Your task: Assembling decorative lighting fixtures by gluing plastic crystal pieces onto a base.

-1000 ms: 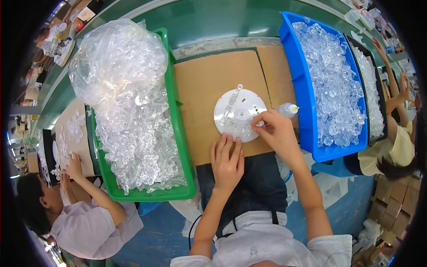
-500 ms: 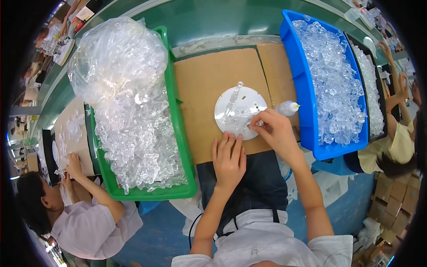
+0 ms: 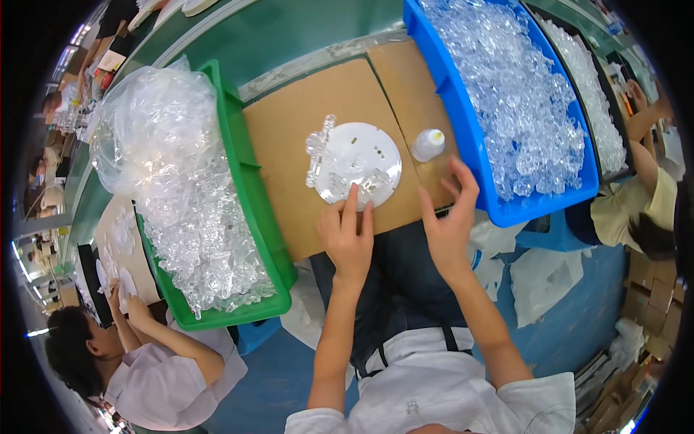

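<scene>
A round white plate [image 3: 369, 145] with small slots lies on the brown cardboard, bearing several clear faceted plastic pieces [image 3: 374, 182] near its front edge. More clear beaded pieces [image 3: 318, 148] hang over its left rim. My left hand [image 3: 348, 237] is open, its stretched fingertips resting at the plate's near edge by the clear pieces. To the right of the plate, my right hand [image 3: 452, 220] is open over the cardboard's front edge, thumb and fingers apart and nothing visible between them. Just beyond it is a small white squeeze bottle [image 3: 428, 146] with a yellow tip.
A green bin [image 3: 249, 192] at left holds clear plastic pieces and a large clear bag [image 3: 155, 119]. On the right, a blue bin [image 3: 463, 116] is full of similar pieces, with a black tray [image 3: 614, 123] beyond. A co-worker [image 3: 155, 376] works at far left; another person [image 3: 629, 210] sits at right.
My right hand has left the plate, moved right and opened. The plate looks turned, with the beaded pieces now over its left rim. The whole view has shifted and tilted.
</scene>
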`<action>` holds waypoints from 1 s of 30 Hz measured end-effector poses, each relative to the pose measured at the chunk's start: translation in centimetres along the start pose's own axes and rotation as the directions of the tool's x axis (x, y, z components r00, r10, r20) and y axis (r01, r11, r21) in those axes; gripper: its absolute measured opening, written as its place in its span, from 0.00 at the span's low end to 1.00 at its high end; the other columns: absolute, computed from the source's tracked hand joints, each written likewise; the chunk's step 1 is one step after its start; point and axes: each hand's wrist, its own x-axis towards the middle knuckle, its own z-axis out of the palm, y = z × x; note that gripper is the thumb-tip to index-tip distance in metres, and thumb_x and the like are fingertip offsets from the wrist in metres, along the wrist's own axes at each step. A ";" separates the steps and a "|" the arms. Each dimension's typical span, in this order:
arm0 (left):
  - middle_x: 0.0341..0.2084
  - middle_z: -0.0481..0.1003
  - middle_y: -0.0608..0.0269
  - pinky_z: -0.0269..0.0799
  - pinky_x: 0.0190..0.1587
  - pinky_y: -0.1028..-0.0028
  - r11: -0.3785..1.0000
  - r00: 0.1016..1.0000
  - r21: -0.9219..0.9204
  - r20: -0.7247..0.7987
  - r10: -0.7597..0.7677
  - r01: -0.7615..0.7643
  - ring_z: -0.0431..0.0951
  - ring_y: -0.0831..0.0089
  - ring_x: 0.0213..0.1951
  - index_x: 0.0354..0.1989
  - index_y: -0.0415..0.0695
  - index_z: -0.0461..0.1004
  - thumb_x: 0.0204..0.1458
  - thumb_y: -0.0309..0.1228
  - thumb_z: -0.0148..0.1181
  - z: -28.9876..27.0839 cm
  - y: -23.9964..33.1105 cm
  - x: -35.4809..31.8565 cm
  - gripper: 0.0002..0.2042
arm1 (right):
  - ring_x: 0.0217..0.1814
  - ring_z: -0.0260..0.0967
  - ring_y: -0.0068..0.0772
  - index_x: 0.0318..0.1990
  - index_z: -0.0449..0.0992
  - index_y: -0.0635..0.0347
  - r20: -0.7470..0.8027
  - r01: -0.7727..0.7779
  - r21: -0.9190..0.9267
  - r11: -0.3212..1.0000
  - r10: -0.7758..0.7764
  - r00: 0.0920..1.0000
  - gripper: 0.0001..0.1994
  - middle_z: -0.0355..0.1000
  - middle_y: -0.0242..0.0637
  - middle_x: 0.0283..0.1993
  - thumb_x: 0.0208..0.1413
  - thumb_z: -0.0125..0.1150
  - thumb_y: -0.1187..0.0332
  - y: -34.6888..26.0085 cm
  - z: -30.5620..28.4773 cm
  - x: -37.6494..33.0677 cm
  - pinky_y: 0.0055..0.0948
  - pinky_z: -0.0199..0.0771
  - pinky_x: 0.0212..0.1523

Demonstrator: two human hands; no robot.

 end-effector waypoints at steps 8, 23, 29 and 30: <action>0.28 0.69 0.59 0.66 0.32 0.69 0.996 0.995 -0.009 -0.051 -0.084 0.084 0.70 0.66 0.29 0.48 0.40 0.74 0.45 0.23 0.64 1.2 1.0 0.2 0.18 | 0.52 0.68 0.39 0.55 0.59 0.65 -0.101 0.012 0.000 1.000 -0.012 0.995 0.29 0.66 0.47 0.51 0.47 0.68 0.71 1.8 3.1 3.7 0.31 0.69 0.51; 0.25 0.68 0.62 0.66 0.31 0.71 0.993 0.989 -0.010 -0.089 -0.116 0.116 0.70 0.70 0.27 0.47 0.40 0.75 0.43 0.23 0.65 1.6 0.9 0.0 0.19 | 0.29 0.71 0.33 0.41 0.70 0.62 0.429 -0.093 -0.100 0.991 0.127 0.894 0.20 0.67 0.37 0.39 0.40 0.69 0.68 -1.9 -2.4 -3.3 0.27 0.72 0.27; 0.25 0.68 0.63 0.65 0.31 0.71 0.994 0.990 0.004 -0.091 -0.110 0.111 0.69 0.69 0.28 0.48 0.42 0.75 0.43 0.23 0.66 1.6 0.8 0.0 0.20 | 0.28 0.71 0.33 0.39 0.70 0.63 0.444 -0.072 -0.109 0.991 0.114 0.889 0.19 0.67 0.38 0.38 0.40 0.68 0.67 -2.3 -1.7 -2.4 0.28 0.73 0.25; 0.25 0.68 0.63 0.65 0.30 0.71 0.993 0.989 -0.009 -0.090 -0.117 0.117 0.69 0.69 0.28 0.48 0.42 0.75 0.43 0.23 0.66 1.5 0.8 0.0 0.20 | 0.28 0.71 0.33 0.39 0.70 0.63 0.446 -0.074 -0.119 0.990 0.120 0.887 0.19 0.67 0.38 0.38 0.40 0.68 0.67 -2.3 -1.6 -2.3 0.28 0.73 0.25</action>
